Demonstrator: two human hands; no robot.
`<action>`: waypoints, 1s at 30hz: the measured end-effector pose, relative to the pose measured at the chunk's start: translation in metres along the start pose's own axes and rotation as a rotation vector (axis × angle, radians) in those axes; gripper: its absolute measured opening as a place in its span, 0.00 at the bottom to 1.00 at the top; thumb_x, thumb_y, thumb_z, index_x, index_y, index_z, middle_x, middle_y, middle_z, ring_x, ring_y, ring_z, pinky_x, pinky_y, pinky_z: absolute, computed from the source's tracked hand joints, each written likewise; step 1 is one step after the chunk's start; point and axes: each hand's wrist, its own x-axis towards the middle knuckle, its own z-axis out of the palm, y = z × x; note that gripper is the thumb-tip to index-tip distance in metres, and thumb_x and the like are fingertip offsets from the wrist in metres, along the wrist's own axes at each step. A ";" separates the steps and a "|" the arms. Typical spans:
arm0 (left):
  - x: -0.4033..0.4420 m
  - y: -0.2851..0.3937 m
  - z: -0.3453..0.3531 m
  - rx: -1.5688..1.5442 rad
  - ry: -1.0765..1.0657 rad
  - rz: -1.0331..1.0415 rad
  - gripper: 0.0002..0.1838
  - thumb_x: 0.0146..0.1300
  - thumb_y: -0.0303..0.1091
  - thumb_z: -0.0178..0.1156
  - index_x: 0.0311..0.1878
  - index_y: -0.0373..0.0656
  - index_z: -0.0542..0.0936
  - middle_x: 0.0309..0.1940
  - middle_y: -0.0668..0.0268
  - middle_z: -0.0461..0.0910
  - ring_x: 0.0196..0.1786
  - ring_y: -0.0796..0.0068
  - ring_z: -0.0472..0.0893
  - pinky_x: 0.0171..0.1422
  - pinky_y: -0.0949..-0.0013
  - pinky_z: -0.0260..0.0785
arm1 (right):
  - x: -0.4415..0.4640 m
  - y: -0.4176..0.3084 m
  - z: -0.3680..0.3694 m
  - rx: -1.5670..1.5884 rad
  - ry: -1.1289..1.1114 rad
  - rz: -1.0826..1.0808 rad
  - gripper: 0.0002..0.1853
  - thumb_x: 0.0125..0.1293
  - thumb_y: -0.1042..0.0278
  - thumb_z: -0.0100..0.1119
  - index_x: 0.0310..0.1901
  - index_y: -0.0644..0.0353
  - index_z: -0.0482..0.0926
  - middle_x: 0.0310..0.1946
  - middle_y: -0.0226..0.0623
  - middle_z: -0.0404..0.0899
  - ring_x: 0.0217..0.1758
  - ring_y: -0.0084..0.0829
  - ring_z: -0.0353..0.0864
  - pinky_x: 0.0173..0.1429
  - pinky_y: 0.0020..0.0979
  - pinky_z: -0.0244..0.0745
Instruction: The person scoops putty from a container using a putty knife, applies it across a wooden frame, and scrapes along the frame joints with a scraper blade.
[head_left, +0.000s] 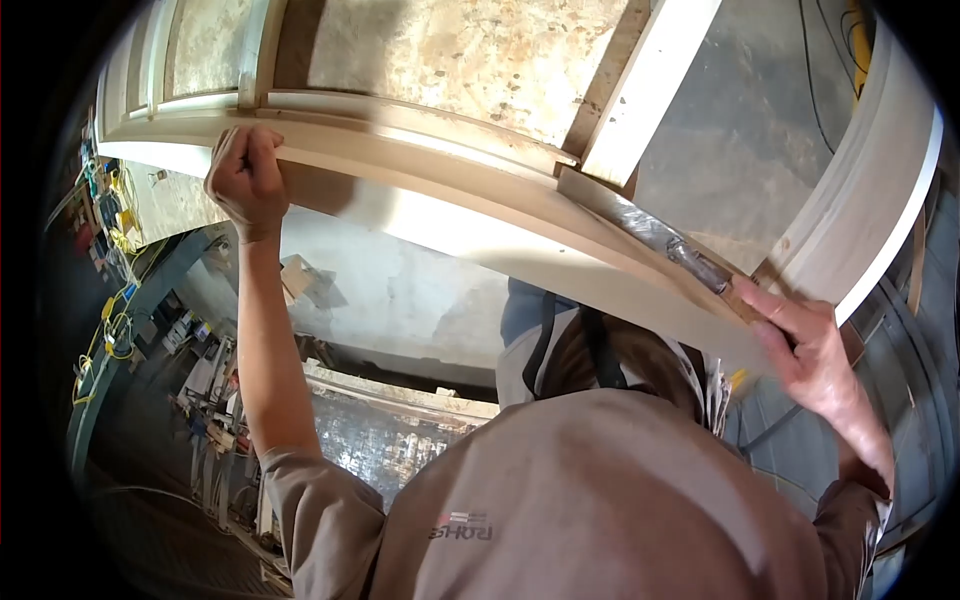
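A long pale wooden rail (pixel 430 180) runs across the front of a framed wooden piece. At its left part, my left hand (pixel 248 178) is closed in a fist on the rail's edge; what it grips, if anything, is hidden. On the right, my right hand (pixel 800 335) is wrapped round the wooden handle of a tool with a flat metal blade (pixel 660 235). The blade lies along the rail, its far end beside the joint where a white upright (pixel 650 90) meets the rail.
Mottled panels (pixel 450 60) sit within the frame. A wide pale board (pixel 860 200) stands at the right. Below left are cables (pixel 120 320), wood scraps (pixel 205 370) and a plastic-wrapped surface (pixel 370 435). Grey tiles (pixel 790 440) show at the lower right.
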 end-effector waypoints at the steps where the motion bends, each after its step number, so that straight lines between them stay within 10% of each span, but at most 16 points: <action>1: 0.001 0.000 0.000 0.002 0.006 0.010 0.11 0.64 0.27 0.56 0.26 0.38 0.80 0.24 0.62 0.81 0.29 0.64 0.80 0.38 0.67 0.72 | 0.002 -0.001 0.001 0.006 -0.002 -0.001 0.25 0.63 0.88 0.55 0.63 0.66 0.81 0.25 0.43 0.85 0.18 0.19 0.74 0.25 0.25 0.68; 7: -0.001 -0.004 0.002 -0.018 0.023 -0.010 0.11 0.65 0.27 0.56 0.26 0.37 0.81 0.23 0.61 0.79 0.28 0.66 0.79 0.37 0.68 0.71 | -0.002 0.017 0.003 0.032 -0.029 -0.092 0.26 0.66 0.89 0.55 0.65 0.64 0.79 0.52 0.50 0.88 0.34 0.28 0.90 0.39 0.26 0.82; 18: -0.002 -0.008 0.000 -0.043 0.034 0.022 0.14 0.69 0.28 0.58 0.25 0.36 0.81 0.22 0.60 0.78 0.27 0.66 0.77 0.36 0.68 0.69 | 0.008 -0.008 -0.010 -0.048 -0.154 0.132 0.27 0.62 0.89 0.56 0.64 0.64 0.80 0.49 0.51 0.89 0.46 0.39 0.92 0.49 0.29 0.84; 22: -0.003 -0.008 0.001 -0.067 0.050 -0.020 0.15 0.70 0.30 0.58 0.25 0.36 0.81 0.22 0.60 0.78 0.27 0.66 0.77 0.36 0.68 0.69 | 0.000 0.016 -0.003 -0.123 -0.077 -0.109 0.26 0.63 0.88 0.57 0.64 0.65 0.80 0.51 0.52 0.88 0.53 0.40 0.91 0.53 0.30 0.83; 30: -0.003 -0.006 -0.005 -0.036 -0.005 -0.040 0.15 0.69 0.26 0.55 0.25 0.32 0.78 0.25 0.60 0.82 0.33 0.67 0.80 0.44 0.67 0.71 | 0.032 0.001 0.011 -0.048 -0.054 -0.141 0.25 0.66 0.87 0.56 0.64 0.65 0.79 0.47 0.54 0.88 0.45 0.39 0.92 0.48 0.29 0.83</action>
